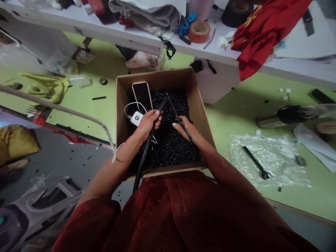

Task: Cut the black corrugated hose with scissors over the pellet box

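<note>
My left hand (149,121) is closed round a black corrugated tube (143,161), which runs from near my lap up over an open cardboard box (201,108). In my right hand (188,128) is a long, thin, dark blade-like tool (172,106), its exact kind unclear. The tool's far tip lies close to the tube's upper end; whether they touch I cannot tell. Below both hands, the box holds a heap of small black pieces (175,152). A phone (141,92) leans inside at the back left. Beside my left hand is a white device (136,118) with a white cable.
A white shelf (147,38) crosses the far side, bearing orange tape (199,31) and red cloth (262,38). On the green table to the right lie a plastic bag (283,157), a black tool (256,161) and a bottle (270,119). A bent rod (78,113) reaches in from the left.
</note>
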Demonstrator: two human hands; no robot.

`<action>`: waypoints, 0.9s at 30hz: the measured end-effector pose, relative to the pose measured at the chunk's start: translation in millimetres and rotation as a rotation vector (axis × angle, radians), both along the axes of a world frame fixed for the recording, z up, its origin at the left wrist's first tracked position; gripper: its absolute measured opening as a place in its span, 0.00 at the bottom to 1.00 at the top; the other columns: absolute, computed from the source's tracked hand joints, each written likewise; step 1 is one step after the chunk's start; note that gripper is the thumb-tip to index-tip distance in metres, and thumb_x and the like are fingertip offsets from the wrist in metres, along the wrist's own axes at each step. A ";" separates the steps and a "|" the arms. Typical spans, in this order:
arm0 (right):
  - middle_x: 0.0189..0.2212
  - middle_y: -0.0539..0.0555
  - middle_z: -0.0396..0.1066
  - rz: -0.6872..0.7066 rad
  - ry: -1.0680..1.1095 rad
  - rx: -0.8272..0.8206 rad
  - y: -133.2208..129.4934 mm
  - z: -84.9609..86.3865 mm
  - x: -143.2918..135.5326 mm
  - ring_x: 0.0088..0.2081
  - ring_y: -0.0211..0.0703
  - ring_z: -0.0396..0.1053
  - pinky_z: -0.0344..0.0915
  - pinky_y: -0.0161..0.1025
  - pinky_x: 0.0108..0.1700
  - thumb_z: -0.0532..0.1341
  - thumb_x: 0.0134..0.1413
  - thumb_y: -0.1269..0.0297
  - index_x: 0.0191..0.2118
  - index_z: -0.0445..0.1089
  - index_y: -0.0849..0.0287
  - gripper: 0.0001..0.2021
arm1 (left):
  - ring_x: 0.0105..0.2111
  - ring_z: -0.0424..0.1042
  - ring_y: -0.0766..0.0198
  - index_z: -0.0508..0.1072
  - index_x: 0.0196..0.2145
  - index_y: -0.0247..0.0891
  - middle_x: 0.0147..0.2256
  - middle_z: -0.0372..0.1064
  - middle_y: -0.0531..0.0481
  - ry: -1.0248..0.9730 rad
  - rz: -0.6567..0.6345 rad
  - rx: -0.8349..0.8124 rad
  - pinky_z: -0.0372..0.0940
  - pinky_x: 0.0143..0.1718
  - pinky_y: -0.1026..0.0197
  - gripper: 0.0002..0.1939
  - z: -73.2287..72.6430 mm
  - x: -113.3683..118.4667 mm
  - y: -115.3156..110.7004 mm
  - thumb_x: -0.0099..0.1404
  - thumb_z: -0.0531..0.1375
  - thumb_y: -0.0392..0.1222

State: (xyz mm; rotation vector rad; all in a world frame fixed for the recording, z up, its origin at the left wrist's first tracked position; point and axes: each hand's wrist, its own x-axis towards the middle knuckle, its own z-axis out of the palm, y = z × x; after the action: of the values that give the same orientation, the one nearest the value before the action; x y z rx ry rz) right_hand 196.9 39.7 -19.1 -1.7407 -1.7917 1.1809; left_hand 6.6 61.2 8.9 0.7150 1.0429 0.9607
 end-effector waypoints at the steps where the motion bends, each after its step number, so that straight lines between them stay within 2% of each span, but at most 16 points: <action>1: 0.39 0.57 0.73 0.009 -0.001 -0.002 -0.5 1.2 -0.1 0.38 0.50 0.71 0.64 0.47 0.44 0.56 0.53 0.45 0.55 0.59 0.57 0.28 | 0.16 0.56 0.77 0.66 0.34 0.33 0.23 0.60 0.56 0.001 -0.005 0.004 0.49 0.16 0.71 0.07 -0.3 -0.1 0.2 0.63 0.57 0.40; 6: 0.40 0.57 0.73 0.018 0.008 0.014 -2.0 0.9 0.0 0.42 0.52 0.70 0.64 0.46 0.44 0.56 0.53 0.43 0.53 0.59 0.56 0.27 | 0.16 0.56 0.77 0.66 0.34 0.33 0.23 0.60 0.56 0.032 -0.045 0.040 0.49 0.16 0.71 0.07 -3.8 1.1 0.7 0.63 0.57 0.40; 10: 0.40 0.57 0.73 0.013 0.033 0.021 -2.0 -0.6 0.6 0.42 0.52 0.70 0.64 0.45 0.43 0.57 0.52 0.42 0.52 0.59 0.55 0.27 | 0.16 0.56 0.77 0.66 0.34 0.34 0.24 0.60 0.56 0.099 -0.072 0.073 0.49 0.16 0.70 0.08 -6.3 3.5 -0.1 0.62 0.58 0.42; 17: 0.42 0.58 0.72 0.036 0.040 -0.003 -1.6 2.4 1.0 0.43 0.51 0.69 0.63 0.44 0.43 0.57 0.53 0.43 0.53 0.58 0.57 0.28 | 0.16 0.56 0.77 0.66 0.34 0.33 0.24 0.60 0.55 0.169 -0.170 0.103 0.49 0.16 0.71 0.05 -6.6 5.6 -2.4 0.64 0.55 0.39; 21: 0.39 0.56 0.71 0.054 0.082 -0.009 -2.2 6.8 2.1 0.40 0.49 0.69 0.63 0.44 0.42 0.59 0.51 0.46 0.52 0.58 0.57 0.27 | 0.16 0.55 0.77 0.67 0.34 0.33 0.23 0.59 0.55 0.175 -0.203 0.094 0.48 0.16 0.71 0.05 -6.1 4.3 -1.9 0.64 0.55 0.39; 27: 0.31 0.51 0.69 -0.010 0.153 -0.018 -3.1 7.4 2.4 0.32 0.43 0.68 0.64 0.39 0.36 0.58 0.53 0.52 0.45 0.63 0.54 0.16 | 0.16 0.55 0.77 0.66 0.32 0.34 0.23 0.59 0.55 0.162 -0.214 0.090 0.48 0.15 0.71 0.06 -7.2 4.2 -1.9 0.63 0.56 0.40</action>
State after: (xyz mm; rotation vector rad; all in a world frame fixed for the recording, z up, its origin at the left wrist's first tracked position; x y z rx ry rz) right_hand 199.3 36.6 -11.7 -1.6204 -1.6855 1.2928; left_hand 10.9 59.3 1.8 0.9719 1.0449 0.7782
